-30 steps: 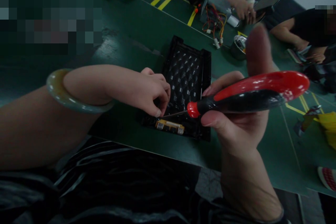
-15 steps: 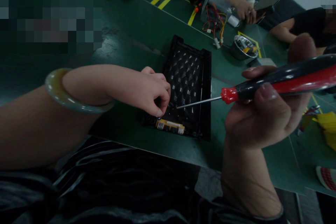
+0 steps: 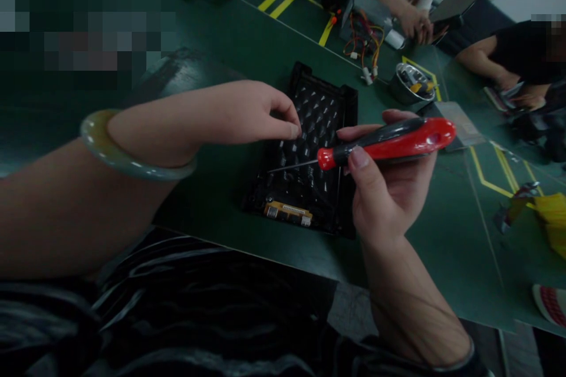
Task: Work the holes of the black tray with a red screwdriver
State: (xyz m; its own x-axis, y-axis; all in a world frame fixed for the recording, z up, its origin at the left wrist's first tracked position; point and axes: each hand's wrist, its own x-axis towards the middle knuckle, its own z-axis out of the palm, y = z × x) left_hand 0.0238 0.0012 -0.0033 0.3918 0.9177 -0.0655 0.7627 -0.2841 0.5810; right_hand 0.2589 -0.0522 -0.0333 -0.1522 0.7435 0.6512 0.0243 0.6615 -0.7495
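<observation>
A black plastic panel [image 3: 319, 109] with a diamond-textured face is laid close to the near edge of the green tabletop [image 3: 221, 41], roughly midway along the part of that edge in view. Its short end, where a small yellow circuit board [image 3: 289, 210] is seated, is turned toward that edge. A red-and-black screwdriver [image 3: 398, 138] is grasped by the right hand [image 3: 389, 188], thumb and fingers wrapped about the handle; its shaft is pointed leftward across the panel. Whether the panel is touched by the tip cannot be told. The left hand [image 3: 260, 112] is held over the panel's left side with thumb and forefinger drawn together; whether anything is pinched there cannot be told. Toward the far right of the tabletop, a metal bowl [image 3: 399, 93] of tools is placed.

The step in hand is judged to be screwdriver work at the circuit board's end, though whether fastening or loosening is meant cannot be settled. For the next move, the tip would need to be brought squarely over a fixing point and the panel steadied by the left hand.
</observation>
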